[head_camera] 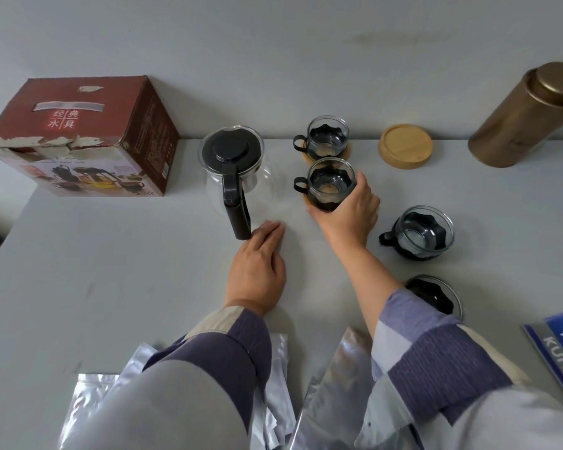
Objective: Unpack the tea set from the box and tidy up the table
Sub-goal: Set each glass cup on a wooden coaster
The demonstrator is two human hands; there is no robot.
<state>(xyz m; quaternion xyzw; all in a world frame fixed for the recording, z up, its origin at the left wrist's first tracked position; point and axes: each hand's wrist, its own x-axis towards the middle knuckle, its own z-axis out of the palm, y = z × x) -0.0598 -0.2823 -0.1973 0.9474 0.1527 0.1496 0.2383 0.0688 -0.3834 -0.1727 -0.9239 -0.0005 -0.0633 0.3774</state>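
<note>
A single wide-angle view came from the person's head, looking forward and steeply down on the grey table. It sat close over the near edge, where both sleeves filled the bottom of the frame. The far wall closed the top. Straight lines bowed toward the edges, so the box at far left leaned outward.

box: "经典水具"; booklet: "kuita".
</note>
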